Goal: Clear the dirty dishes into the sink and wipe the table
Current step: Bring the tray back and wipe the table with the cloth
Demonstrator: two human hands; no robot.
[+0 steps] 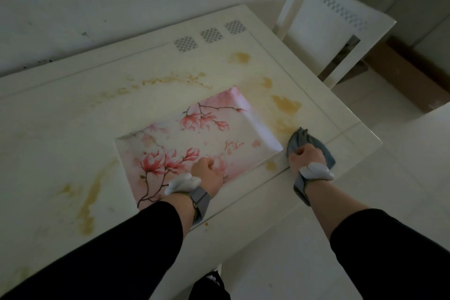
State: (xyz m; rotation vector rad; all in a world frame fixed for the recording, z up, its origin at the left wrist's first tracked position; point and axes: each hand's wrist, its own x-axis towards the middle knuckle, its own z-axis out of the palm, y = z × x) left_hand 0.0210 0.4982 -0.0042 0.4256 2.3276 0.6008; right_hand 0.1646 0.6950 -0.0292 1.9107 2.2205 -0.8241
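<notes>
My right hand (307, 158) is fisted tight around one grey-blue cloth (308, 145), pressed on the bench (58, 129) near its right corner; the bunched cloth pokes out ahead of my knuckles and trails under the wrist. Left hand (209, 170) is curled closed, resting on the near edge of the floral tray (194, 136), though I can't tell if it pinches the rim or just steadies it. The tray sits between my hands and ahead of them, long axis running from near-left to far-right, its right corner just beside the cloth. Key relation, as I read it: the nearest yellow stains (286, 103) lie straight ahead of the right hand, just past the tray's right end, so the right hand is the one to take them. One small spot (270, 165) is between my hands at the tray's near edge. More streaks run left of my left hand (89, 198) and beyond the tray's far side (170, 79), out of the cloth's reach for now. Count: one tray, one cloth, one chair (326, 22) beyond the bench's far right corner, no dishes or sink visible. Stains are maybe seven or eight patches, with edges too smeared for an exact tally. The tray likely needs shifting to wipe beneath.
</notes>
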